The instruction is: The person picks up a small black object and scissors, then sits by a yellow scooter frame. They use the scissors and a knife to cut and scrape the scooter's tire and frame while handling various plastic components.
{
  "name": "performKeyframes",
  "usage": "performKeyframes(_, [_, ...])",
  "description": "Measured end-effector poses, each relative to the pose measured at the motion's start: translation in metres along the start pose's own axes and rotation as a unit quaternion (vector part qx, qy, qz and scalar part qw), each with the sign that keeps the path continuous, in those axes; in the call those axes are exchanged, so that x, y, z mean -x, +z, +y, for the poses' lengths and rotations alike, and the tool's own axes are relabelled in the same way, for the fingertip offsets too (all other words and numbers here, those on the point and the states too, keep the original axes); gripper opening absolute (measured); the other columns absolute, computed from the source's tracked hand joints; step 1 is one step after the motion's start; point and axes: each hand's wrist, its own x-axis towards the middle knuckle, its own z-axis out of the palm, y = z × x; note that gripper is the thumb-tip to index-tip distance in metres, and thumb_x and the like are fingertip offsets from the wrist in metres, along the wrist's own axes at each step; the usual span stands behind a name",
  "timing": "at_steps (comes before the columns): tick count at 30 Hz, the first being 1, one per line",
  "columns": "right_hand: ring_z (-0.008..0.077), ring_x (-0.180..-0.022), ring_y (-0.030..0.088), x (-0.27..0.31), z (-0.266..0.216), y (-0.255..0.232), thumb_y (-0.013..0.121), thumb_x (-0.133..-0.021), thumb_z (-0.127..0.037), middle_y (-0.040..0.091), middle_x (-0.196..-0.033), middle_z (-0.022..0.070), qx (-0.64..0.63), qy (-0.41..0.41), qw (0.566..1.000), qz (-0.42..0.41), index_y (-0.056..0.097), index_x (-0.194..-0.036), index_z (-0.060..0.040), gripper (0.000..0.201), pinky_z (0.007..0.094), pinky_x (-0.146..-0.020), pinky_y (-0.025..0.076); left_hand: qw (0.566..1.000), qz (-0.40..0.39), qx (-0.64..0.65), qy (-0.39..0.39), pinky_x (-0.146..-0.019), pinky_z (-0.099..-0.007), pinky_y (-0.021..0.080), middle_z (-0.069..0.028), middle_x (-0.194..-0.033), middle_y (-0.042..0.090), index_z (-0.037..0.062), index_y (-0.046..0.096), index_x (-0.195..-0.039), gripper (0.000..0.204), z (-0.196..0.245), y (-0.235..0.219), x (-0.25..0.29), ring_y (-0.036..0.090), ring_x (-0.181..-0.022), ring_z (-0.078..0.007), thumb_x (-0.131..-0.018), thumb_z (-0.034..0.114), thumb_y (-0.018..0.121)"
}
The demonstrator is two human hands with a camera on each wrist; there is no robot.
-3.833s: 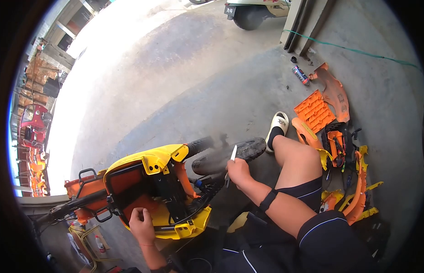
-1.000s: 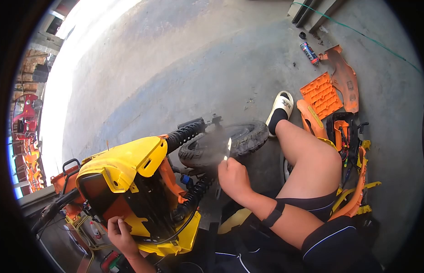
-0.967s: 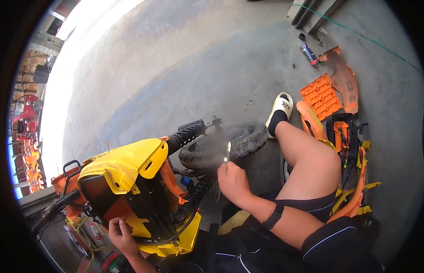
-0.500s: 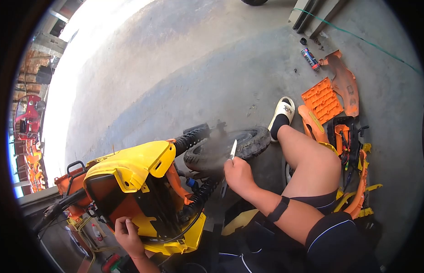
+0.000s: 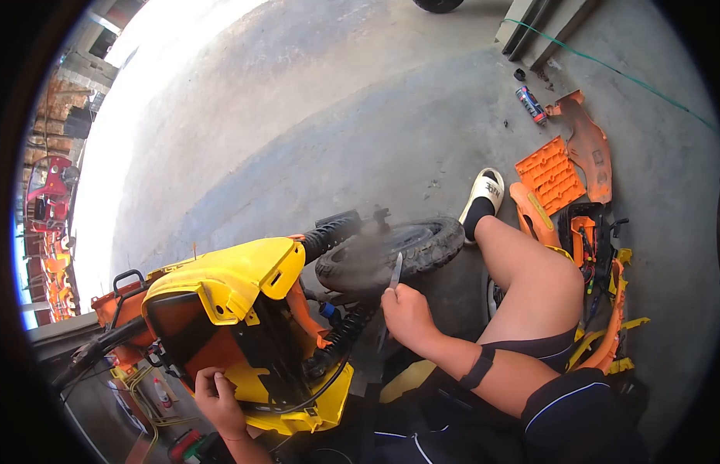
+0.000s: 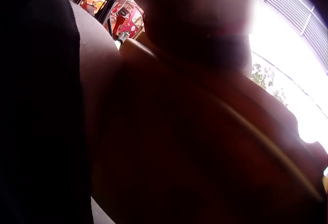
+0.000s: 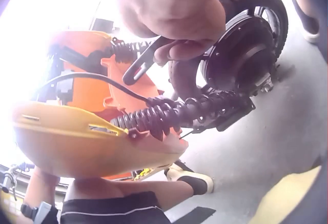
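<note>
My right hand (image 5: 409, 315) grips a knife (image 5: 396, 271), its pointed blade sticking up past the thumb and overlapping the scooter's wheel (image 5: 441, 246). In the right wrist view, the slotted dark end of the knife's handle (image 7: 134, 74) juts out below the fingers, over the coil shock absorber (image 7: 169, 113). The scooter lies on its side, with a yellow body shell (image 5: 228, 271) and an orange fender (image 5: 300, 309). My left hand (image 5: 221, 406), fingers loosely bent and holding nothing visible, is at the shell's lower edge. The left wrist view is mostly dark and blurred.
Orange and yellow panels, including a ribbed orange panel (image 5: 551, 174), lie on the right beside my bent leg (image 5: 530, 286). A spray can (image 5: 532, 105) lies beyond them. A green cord (image 5: 607, 69) crosses the upper right. Behind the scooter stands a bottle (image 5: 162, 393).
The whole head view has shifted slightly. The right hand still grips the knife, whose blade has turned a little and now looks duller. The left hand stays by the yellow shell.
</note>
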Motion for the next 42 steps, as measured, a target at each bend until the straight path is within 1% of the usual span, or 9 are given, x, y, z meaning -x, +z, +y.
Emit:
performKeyframes(1, [0.0260,-0.058,0.065,-0.005,-0.009,-0.004,0.049,-0.097,-0.023,0.062,-0.064,0.0150,-0.065,0.061,0.995,-0.037,0.061,-0.082,0.0051,0.034,0.0407,-0.058,0.050,1.000,0.004,-0.005,0.007,-0.059,-0.0238,0.041,-0.0022,-0.073,0.055,-0.0003,0.058,-0.094,0.009,0.001,-0.001,0.001,0.052,-0.063,-0.0080,-0.097,0.005,0.052])
performKeyframes(7, [0.0223,-0.046,0.058,-0.008,0.006,0.005,0.048,-0.096,-0.022,0.058,-0.060,0.0116,0.006,-0.021,1.000,0.017,0.061,-0.084,0.0062,0.033,0.0361,-0.046,0.048,1.000,0.005,-0.001,0.001,-0.059,-0.0238,0.041,-0.0020,-0.073,0.055,-0.0003,0.059,-0.093,0.009,0.000,-0.002,0.001,0.052,-0.063,-0.0079,-0.097,0.006,0.052])
performKeyframes(9, [0.0219,-0.050,0.059,-0.013,-0.007,-0.001,0.048,-0.097,-0.021,0.058,-0.061,0.0105,-0.099,0.083,0.991,-0.031,0.062,-0.084,0.0050,0.032,0.0370,-0.048,0.047,1.000,0.009,-0.008,0.006,-0.059,-0.0237,0.041,-0.0019,-0.072,0.055,-0.0002,0.059,-0.093,0.010,0.001,0.001,0.000,0.052,-0.063,-0.0079,-0.097,0.006,0.052])
performKeyframes(15, [0.0208,-0.045,0.056,-0.008,0.015,0.015,0.048,-0.097,-0.021,0.058,-0.062,0.0115,-0.037,-0.004,0.999,0.030,0.061,-0.082,0.0056,0.032,0.0363,-0.045,0.047,1.000,0.001,-0.011,0.012,-0.059,-0.0238,0.041,-0.0018,-0.072,0.054,0.0000,0.059,-0.092,0.010,-0.004,-0.003,-0.001,0.052,-0.063,-0.0077,-0.097,0.006,0.052])
performKeyframes(17, [0.0211,-0.047,0.057,-0.007,-0.013,0.002,0.048,-0.098,-0.022,0.058,-0.062,0.0113,-0.117,0.079,0.990,-0.025,0.060,-0.082,0.0045,0.033,0.0367,-0.046,0.047,1.000,0.001,-0.002,0.000,-0.059,-0.0239,0.041,-0.0019,-0.072,0.055,0.0002,0.058,-0.092,0.010,-0.005,-0.001,0.001,0.052,-0.063,-0.0076,-0.098,0.006,0.052])
performKeyframes(21, [0.0204,-0.047,0.059,-0.002,0.021,0.023,0.048,-0.099,-0.022,0.058,-0.061,0.0110,-0.029,-0.037,0.998,0.041,0.059,-0.084,0.0042,0.032,0.0362,-0.046,0.048,1.000,-0.002,-0.005,0.008,-0.058,-0.0238,0.041,-0.0022,-0.075,0.055,0.0005,0.058,-0.093,0.010,-0.003,-0.006,-0.001,0.052,-0.064,-0.0077,-0.098,0.007,0.052])
performKeyframes(25, [0.0298,-0.051,0.066,-0.004,-0.015,0.006,0.048,-0.100,-0.026,0.063,-0.064,0.0204,-0.100,0.075,0.992,-0.036,0.057,-0.082,0.0052,0.037,0.0445,-0.059,0.053,1.000,-0.002,0.003,0.005,-0.058,-0.0234,0.040,-0.0025,-0.077,0.057,-0.0001,0.059,-0.093,0.010,-0.009,-0.005,-0.002,0.052,-0.064,-0.0077,-0.098,0.007,0.053])
performKeyframes(29, [0.0151,-0.042,0.053,-0.035,-0.047,-0.036,0.048,-0.104,-0.027,0.062,-0.064,0.0089,-0.239,0.051,0.967,0.070,0.059,-0.092,0.0007,0.032,0.0292,-0.041,0.041,1.000,0.002,0.012,-0.001,-0.058,-0.0231,0.040,-0.0024,-0.078,0.056,-0.0002,0.059,-0.093,0.010,-0.014,-0.006,-0.002,0.052,-0.064,-0.0075,-0.097,0.006,0.053])
performKeyframes(42, [0.0139,-0.059,0.058,-0.037,-0.058,-0.083,0.051,-0.102,-0.024,0.060,-0.070,0.0046,-0.153,0.091,0.979,-0.105,0.058,-0.101,-0.0023,0.023,0.0291,-0.058,0.048,1.000,0.023,0.011,0.004,-0.058,-0.0231,0.038,-0.0004,-0.072,0.054,0.0002,0.060,-0.093,0.011,-0.004,-0.003,0.001,0.049,-0.063,-0.0062,-0.098,0.007,0.053])
